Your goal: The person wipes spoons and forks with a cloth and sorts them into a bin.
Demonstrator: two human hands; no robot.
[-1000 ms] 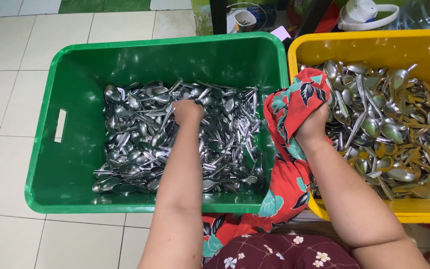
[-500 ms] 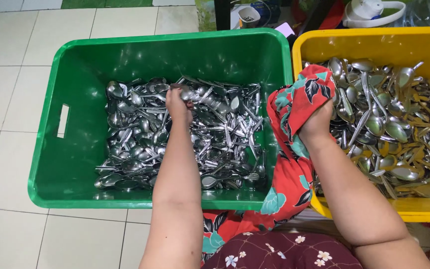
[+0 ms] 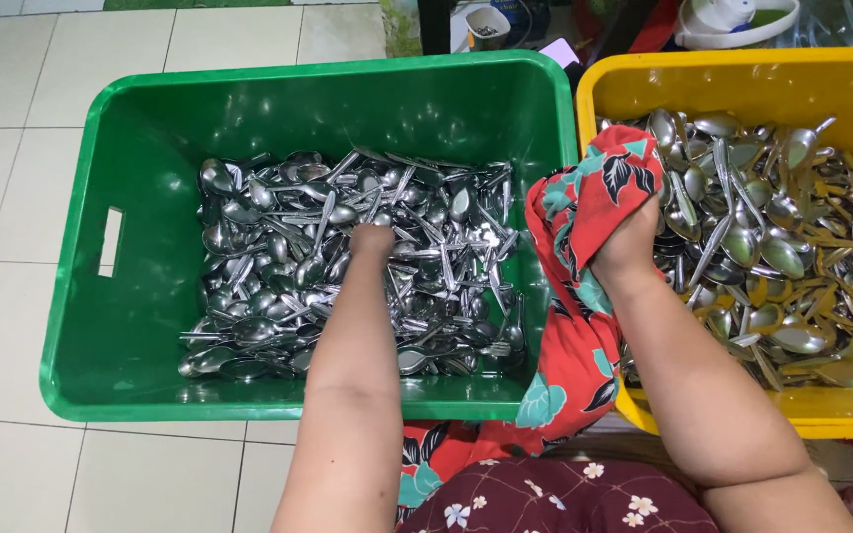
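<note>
spoons (image 3: 278, 266), steel and shiny, lie heaped across the bottom of a green plastic crate (image 3: 130, 118) that stands on a pale tiled floor (image 3: 12, 99). the person's left hand (image 3: 371, 241) is down in the middle of that heap, wrist bent and fingers curled among the handles; whether it actually grips a spoon cannot be told, since the fingers are hidden under the wrist. just beside the green crate on its right stands a yellow crate (image 3: 703, 84), touching or nearly touching it, and it too holds a tangled pile of cutlery (image 3: 802, 257), mostly spoons, some with a duller golden tint. the right hand (image 3: 630, 237) rests on that pile near the crate's left wall, wrapped in and closed on a red cloth with teal and dark leaf prints (image 3: 584, 207). the cloth trails down from the hand, over the yellow crate's rim and between the two crates toward the person's lap. a dark maroon floral garment (image 3: 555, 498) shows at the bottom edge.
</note>
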